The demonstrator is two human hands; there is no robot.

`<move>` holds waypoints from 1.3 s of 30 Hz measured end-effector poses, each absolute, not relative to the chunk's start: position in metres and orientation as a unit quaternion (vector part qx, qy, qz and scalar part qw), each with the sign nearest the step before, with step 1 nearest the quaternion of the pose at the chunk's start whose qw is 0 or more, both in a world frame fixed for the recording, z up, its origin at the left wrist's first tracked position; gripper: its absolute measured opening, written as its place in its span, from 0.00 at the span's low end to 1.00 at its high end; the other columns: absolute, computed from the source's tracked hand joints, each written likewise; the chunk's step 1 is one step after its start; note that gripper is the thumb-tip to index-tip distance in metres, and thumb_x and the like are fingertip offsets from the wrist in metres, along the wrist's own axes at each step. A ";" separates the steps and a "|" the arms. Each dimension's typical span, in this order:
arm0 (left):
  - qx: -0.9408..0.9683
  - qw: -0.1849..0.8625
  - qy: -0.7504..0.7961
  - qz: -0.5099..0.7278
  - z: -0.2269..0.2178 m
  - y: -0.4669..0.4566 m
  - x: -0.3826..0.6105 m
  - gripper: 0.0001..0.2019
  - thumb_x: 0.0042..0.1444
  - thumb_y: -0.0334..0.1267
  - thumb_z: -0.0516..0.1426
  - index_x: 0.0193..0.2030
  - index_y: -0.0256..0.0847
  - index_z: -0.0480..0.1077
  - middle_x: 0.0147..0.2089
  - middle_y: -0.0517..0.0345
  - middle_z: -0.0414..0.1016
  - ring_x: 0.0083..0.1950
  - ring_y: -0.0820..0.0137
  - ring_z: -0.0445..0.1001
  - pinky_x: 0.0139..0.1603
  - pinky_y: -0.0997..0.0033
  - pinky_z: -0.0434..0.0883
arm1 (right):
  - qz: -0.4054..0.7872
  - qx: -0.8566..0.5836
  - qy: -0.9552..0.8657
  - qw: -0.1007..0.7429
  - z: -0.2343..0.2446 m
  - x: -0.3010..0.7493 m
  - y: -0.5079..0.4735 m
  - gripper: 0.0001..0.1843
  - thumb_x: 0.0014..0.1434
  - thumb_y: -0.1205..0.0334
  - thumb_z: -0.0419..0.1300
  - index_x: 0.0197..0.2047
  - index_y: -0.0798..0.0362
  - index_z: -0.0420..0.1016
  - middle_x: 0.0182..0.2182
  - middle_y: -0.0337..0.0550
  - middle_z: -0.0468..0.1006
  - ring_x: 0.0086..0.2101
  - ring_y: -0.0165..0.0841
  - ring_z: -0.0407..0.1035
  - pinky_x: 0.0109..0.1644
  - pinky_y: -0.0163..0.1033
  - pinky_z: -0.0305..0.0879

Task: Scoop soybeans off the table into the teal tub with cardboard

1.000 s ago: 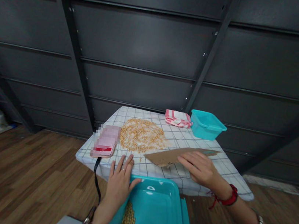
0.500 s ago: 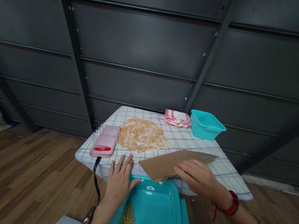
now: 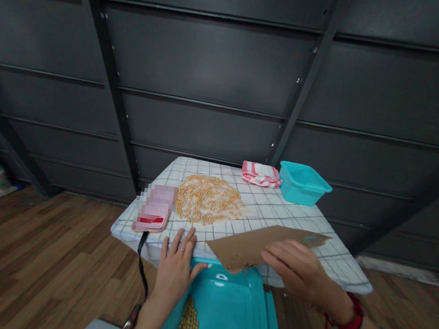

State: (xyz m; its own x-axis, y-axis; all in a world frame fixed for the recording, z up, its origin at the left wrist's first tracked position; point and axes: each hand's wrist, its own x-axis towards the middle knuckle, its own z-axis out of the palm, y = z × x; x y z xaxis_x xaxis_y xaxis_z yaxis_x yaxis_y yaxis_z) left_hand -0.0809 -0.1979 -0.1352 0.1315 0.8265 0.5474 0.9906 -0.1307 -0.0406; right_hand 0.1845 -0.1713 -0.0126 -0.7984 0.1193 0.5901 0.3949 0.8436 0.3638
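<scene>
My right hand (image 3: 291, 262) grips a piece of brown cardboard (image 3: 244, 247), its near tip tilted over the far rim of a teal plastic bin (image 3: 235, 303). At the table's front edge my left hand (image 3: 177, 262) lies flat with fingers spread on the cloth, its thumb at the bin's rim. Small round yellow beans (image 3: 191, 321), or beads of that look, are heaped in the bin's left side. More such yellow beans (image 3: 208, 198) lie spread with pale powder on the checked tablecloth (image 3: 278, 211), beyond my left hand.
A pink phone (image 3: 155, 207), partly pixelated, lies at the table's left with a black strap (image 3: 141, 262). At the back right are a folded red-and-white cloth (image 3: 259, 174) and a smaller turquoise basket (image 3: 302, 184). A dark panelled wall (image 3: 209, 59) stands behind the table.
My right hand and the cardboard have shifted slightly right. My left hand, the bin and the beans on the table look unchanged.
</scene>
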 end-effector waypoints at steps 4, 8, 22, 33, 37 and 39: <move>-0.725 0.206 -0.626 -0.199 -0.134 -0.197 -0.082 0.29 0.55 0.57 0.45 0.53 0.37 0.65 0.58 0.48 0.65 0.59 0.52 0.60 0.55 0.46 0.56 | -0.236 -0.123 -0.923 0.276 -0.001 0.188 -0.188 0.16 0.63 0.71 0.41 0.41 0.56 0.69 0.32 0.44 0.76 0.34 0.30 0.67 0.37 0.36 0.65; -0.723 0.200 -0.629 -0.203 -0.134 -0.198 -0.082 0.26 0.56 0.55 0.45 0.53 0.38 0.65 0.59 0.49 0.65 0.59 0.52 0.60 0.55 0.46 0.56 | -0.300 -0.113 -0.910 0.261 0.004 0.198 -0.199 0.16 0.61 0.74 0.43 0.41 0.54 0.70 0.33 0.44 0.77 0.38 0.31 0.68 0.43 0.38 0.65; -0.724 0.204 -0.625 -0.207 -0.137 -0.197 -0.081 0.29 0.55 0.58 0.44 0.53 0.37 0.65 0.58 0.47 0.65 0.59 0.52 0.61 0.56 0.46 0.55 | -0.305 -0.094 -0.907 0.275 -0.005 0.168 -0.160 0.15 0.62 0.73 0.41 0.41 0.58 0.68 0.31 0.45 0.76 0.34 0.31 0.68 0.37 0.37 0.64; -0.724 0.203 -0.628 -0.203 -0.136 -0.198 -0.080 0.29 0.55 0.58 0.45 0.52 0.38 0.66 0.59 0.48 0.64 0.59 0.51 0.60 0.57 0.47 0.54 | -0.306 -0.087 -0.910 0.265 -0.014 0.165 -0.160 0.15 0.62 0.72 0.41 0.41 0.58 0.69 0.32 0.45 0.75 0.34 0.30 0.67 0.38 0.37 0.62; -0.723 0.201 -0.625 -0.217 -0.138 -0.197 -0.080 0.29 0.54 0.58 0.45 0.52 0.39 0.66 0.59 0.49 0.64 0.59 0.52 0.60 0.57 0.47 0.55 | -0.304 -0.094 -0.910 0.267 -0.013 0.166 -0.159 0.15 0.62 0.72 0.41 0.40 0.58 0.68 0.32 0.45 0.75 0.34 0.30 0.67 0.37 0.37 0.63; -0.722 0.202 -0.624 -0.219 -0.138 -0.197 -0.080 0.29 0.54 0.58 0.45 0.52 0.39 0.66 0.59 0.49 0.65 0.59 0.52 0.60 0.56 0.47 0.55 | -0.304 -0.093 -0.907 0.278 -0.012 0.166 -0.158 0.14 0.62 0.73 0.42 0.41 0.58 0.68 0.32 0.46 0.75 0.33 0.31 0.67 0.37 0.37 0.63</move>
State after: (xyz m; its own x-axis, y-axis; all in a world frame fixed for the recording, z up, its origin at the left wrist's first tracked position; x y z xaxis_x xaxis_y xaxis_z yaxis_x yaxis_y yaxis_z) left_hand -0.0805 -0.1975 -0.1378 0.1246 0.8135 0.5681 0.9901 -0.1389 -0.0184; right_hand 0.1662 -0.1581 -0.0124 -0.8285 0.0004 0.5600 0.3377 0.7980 0.4991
